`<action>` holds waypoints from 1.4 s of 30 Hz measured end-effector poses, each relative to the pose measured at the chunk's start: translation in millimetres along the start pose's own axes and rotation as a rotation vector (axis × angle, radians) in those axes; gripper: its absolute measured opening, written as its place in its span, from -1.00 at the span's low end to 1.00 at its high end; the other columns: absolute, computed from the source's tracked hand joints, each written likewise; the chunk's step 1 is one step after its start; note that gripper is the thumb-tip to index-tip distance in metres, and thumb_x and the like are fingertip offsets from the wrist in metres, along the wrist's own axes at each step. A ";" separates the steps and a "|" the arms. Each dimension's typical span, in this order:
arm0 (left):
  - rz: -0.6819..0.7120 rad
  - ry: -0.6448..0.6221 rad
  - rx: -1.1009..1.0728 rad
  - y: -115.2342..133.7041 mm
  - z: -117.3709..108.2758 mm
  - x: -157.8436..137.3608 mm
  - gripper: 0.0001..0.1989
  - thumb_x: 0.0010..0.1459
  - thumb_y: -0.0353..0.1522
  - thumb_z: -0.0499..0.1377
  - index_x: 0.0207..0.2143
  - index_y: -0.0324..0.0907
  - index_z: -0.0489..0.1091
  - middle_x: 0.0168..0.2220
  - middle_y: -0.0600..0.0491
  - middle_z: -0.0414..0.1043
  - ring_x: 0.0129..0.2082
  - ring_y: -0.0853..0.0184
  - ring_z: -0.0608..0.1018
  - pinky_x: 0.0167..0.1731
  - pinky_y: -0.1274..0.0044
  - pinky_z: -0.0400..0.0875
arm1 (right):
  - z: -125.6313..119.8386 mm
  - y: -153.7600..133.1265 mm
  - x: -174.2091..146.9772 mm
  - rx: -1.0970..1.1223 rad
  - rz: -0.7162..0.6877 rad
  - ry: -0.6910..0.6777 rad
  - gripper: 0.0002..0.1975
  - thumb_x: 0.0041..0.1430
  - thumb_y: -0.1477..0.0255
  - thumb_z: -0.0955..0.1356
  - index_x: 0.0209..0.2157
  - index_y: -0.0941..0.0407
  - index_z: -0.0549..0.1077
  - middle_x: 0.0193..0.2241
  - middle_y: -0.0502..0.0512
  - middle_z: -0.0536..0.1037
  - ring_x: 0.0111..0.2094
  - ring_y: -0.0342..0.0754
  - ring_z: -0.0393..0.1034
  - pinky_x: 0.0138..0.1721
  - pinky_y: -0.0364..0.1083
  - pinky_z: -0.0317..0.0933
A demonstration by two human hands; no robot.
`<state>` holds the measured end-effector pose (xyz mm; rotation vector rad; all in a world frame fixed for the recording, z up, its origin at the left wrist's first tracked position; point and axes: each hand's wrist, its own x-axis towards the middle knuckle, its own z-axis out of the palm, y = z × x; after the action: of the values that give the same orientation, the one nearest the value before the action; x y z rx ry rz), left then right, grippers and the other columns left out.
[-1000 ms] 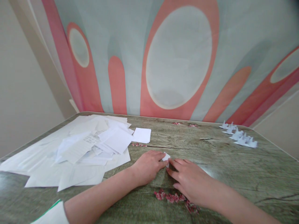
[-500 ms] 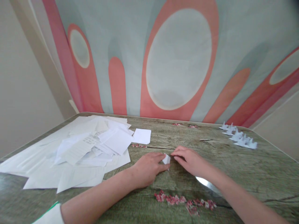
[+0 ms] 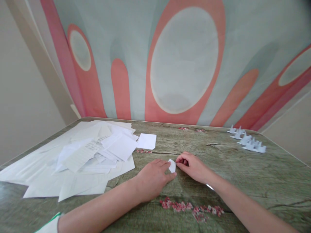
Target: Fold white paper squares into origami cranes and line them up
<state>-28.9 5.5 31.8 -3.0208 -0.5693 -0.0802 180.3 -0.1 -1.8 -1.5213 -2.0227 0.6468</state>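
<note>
A small piece of folded white paper [image 3: 172,166] lies on the table between my hands. My left hand [image 3: 155,178] holds it down from the left, with the fingers at its upper edge and the thumb at its lower edge. At the paper's right corner, my right hand [image 3: 190,165] has its thumb and index finger pinched together on the edge. The fingers cover parts of the paper, so its full folded shape is hidden.
A large loose heap of white paper sheets [image 3: 80,155] covers the left of the table [image 3: 243,181]. Beside it lies a stack of square paper [image 3: 146,141]. Several folded paper figures [image 3: 245,139] stand at the far right. A bright shiny patch [image 3: 210,187] shows under my right forearm.
My right hand has moved slightly left onto the paper's right corner, its thumb and index finger now closed together. The paper's visible outline has changed to a flatter, pointed shape. My left hand stays on it.
</note>
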 end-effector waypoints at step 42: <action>-0.113 -0.029 0.024 6.0 7.9 5.5 -0.68 0.11 -0.50 -0.01 -0.07 -0.34 0.28 -0.12 -0.16 0.38 -0.05 0.14 0.37 -0.10 0.35 0.28 | 17.1 -4.3 -2.7 0.030 -0.022 0.136 -0.93 0.05 0.45 0.31 -0.40 0.08 0.45 -0.43 0.01 0.43 -0.45 -0.13 0.30 -0.35 -0.12 0.16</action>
<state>-21.3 2.5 23.9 -2.9690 -0.7375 -0.0349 166.6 -4.9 -12.1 -1.4818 -1.9167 0.5471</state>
